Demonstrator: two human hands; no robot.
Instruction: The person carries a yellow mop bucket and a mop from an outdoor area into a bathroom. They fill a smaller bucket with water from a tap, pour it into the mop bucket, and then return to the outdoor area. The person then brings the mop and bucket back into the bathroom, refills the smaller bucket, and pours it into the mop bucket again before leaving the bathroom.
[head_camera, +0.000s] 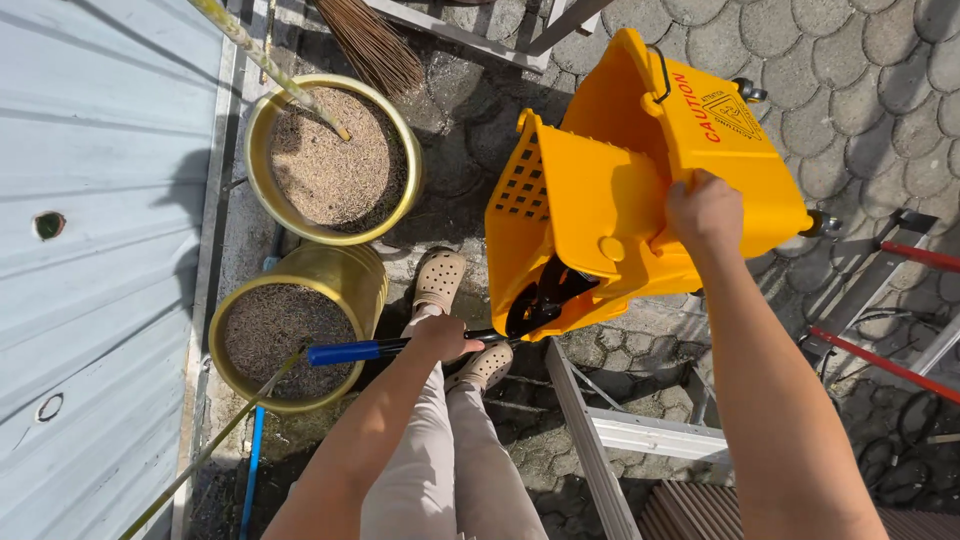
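We can't see into the bucket (700, 150): it's tipped hard, and the wringer (575, 215) covers its mouth. The lever's far end disappears behind the wringer's lower edge, w/ only a dark bracket showing there. Fingers of our right hand (705, 210) curl over the bucket's rim, so only the back of the hand shows. Our left hand (440, 338) is closed round the lever (370, 350), a blue-gripped handle w/ a black stem; the palm side is hidden. The ladder (620, 430) at bottom is cut off by the frame edge, as is the red-barred frame at right. A broom (375, 45) shows bristles only, top cut off.

The bucket sits up and right of centre, lifted and tilted, its rim gripped by our right hand at its near side. The lever runs level below the wringer, left hand holding it just right of the blue grip, above our shoes (440, 280). Two brass-coloured pots (330, 160) filled w/ gravel stand left of the bucket, beside a pale metal wall (100, 250). A thin stem rises from each. Ground is wet cobble paving.
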